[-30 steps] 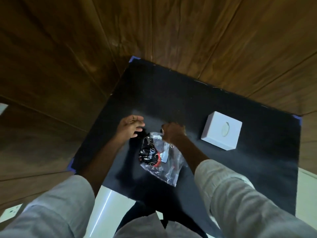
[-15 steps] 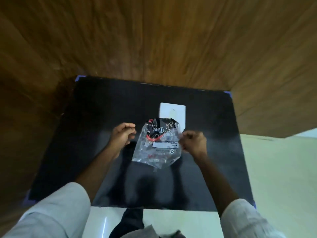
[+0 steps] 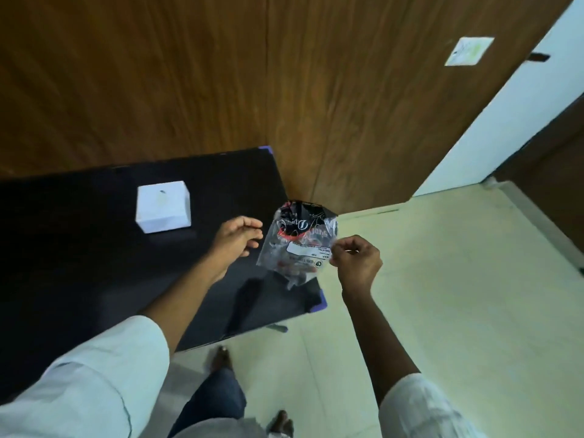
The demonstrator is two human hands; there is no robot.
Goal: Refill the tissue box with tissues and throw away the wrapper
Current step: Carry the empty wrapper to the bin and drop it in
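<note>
An empty clear plastic wrapper (image 3: 298, 245) with black and red print hangs in the air past the right edge of the black table (image 3: 79, 263). My right hand (image 3: 355, 260) pinches the wrapper's right edge. My left hand (image 3: 235, 237) hovers just left of the wrapper, fingers loosely apart, holding nothing. The white tissue box (image 3: 163, 206) stands on the table, well to the left of both hands.
Wood-panelled wall (image 3: 252, 90) rises behind the table. Pale tiled floor (image 3: 442, 295) spreads to the right. A white wall section (image 3: 505, 121) and a switch plate (image 3: 469, 51) lie at the upper right. My legs and feet (image 3: 221, 358) show below.
The wrapper has been lifted off the table and carried right, beyond the table edge. My view has swung right, so the tissue box now lies to the left.
</note>
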